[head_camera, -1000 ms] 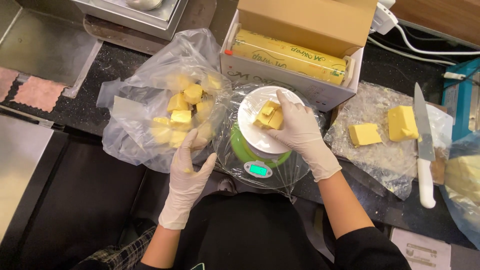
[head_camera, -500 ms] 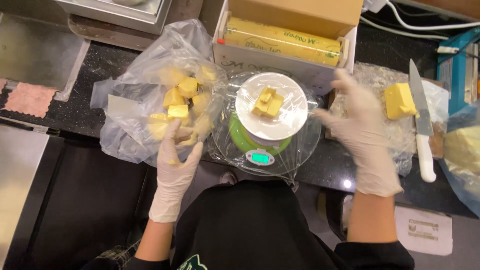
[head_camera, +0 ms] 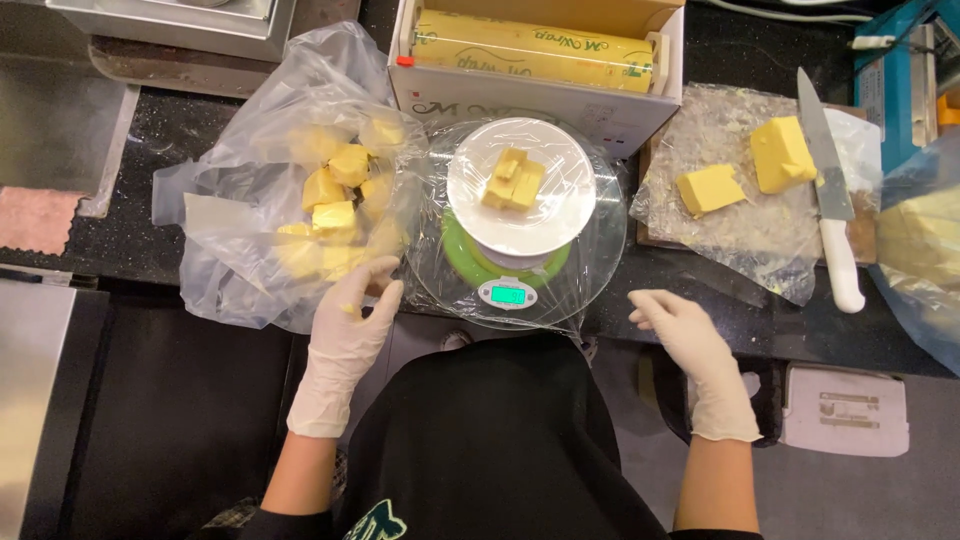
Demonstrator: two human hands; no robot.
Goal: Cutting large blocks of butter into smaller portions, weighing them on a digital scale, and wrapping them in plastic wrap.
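A white plate (head_camera: 548, 222) with a few yellow butter pieces (head_camera: 514, 181) rests on a green kitchen scale (head_camera: 507, 281) covered in clear film. My left hand (head_camera: 352, 322), in a white glove, touches the near edge of a clear plastic bag (head_camera: 240, 205) holding several butter chunks (head_camera: 338, 190). My right hand (head_camera: 680, 328), also gloved, hovers at the counter's front edge right of the scale, fingers apart and holding nothing.
A cardboard box with a roll of cling film (head_camera: 530, 45) stands behind the scale. To the right, two butter blocks (head_camera: 745, 172) lie on film over a board, beside a white-handled knife (head_camera: 828, 195). Another bag of butter (head_camera: 925, 250) sits far right.
My right hand left the plate, swung out to the right, then drew back toward me to the counter's front edge. My left hand stayed at the bag.
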